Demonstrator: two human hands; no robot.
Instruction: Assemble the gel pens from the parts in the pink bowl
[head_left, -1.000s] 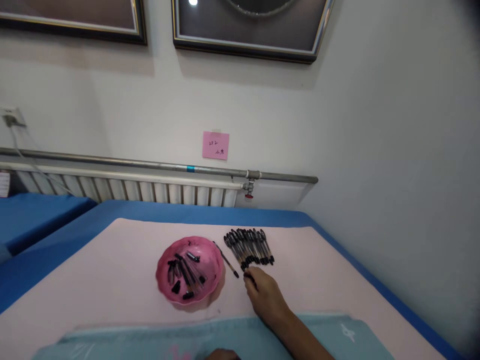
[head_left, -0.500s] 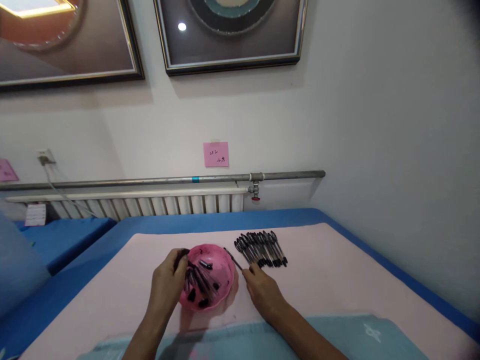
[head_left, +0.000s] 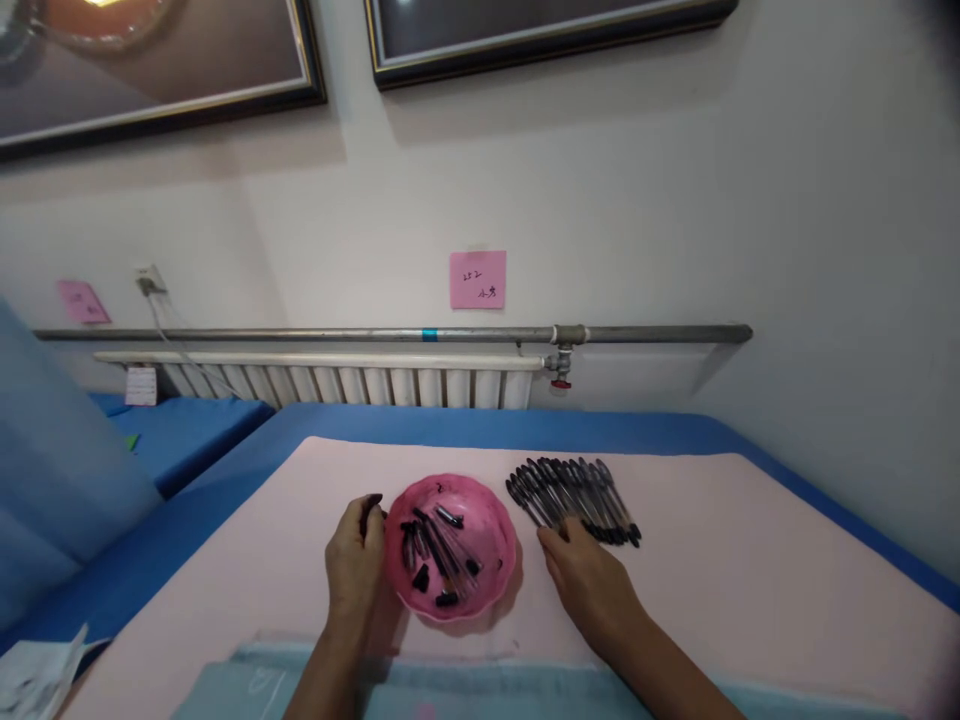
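Observation:
To the left of a pink scalloped bowl [head_left: 504, 510], my left hand [head_left: 356, 565] is closed in a pinch, with a small black pen part [head_left: 373, 499] showing at its fingertips. Inside the bowl lie loose black pen caps [head_left: 447, 599] and clear pen barrels [head_left: 454, 560]. On the right, my right hand [head_left: 596, 590] is closed at the near end of the leftmost pen [head_left: 525, 503] in a slanted row of black-tipped pens [head_left: 592, 495]. Its fingers hide that pen's lower end.
A pink sheet [head_left: 720, 560] covers the blue-edged table [head_left: 480, 428]. Teal cloth [head_left: 480, 693] lies along the near edge. Behind the table are a radiator [head_left: 405, 386], a pipe [head_left: 660, 334] and a red-handled valve [head_left: 561, 382]. White papers [head_left: 34, 680] lie at lower left.
My right hand has brought a pen from beside the bowl to the left end of the row. My left hand has drawn back from over the bowl to its left side. The view has shifted.

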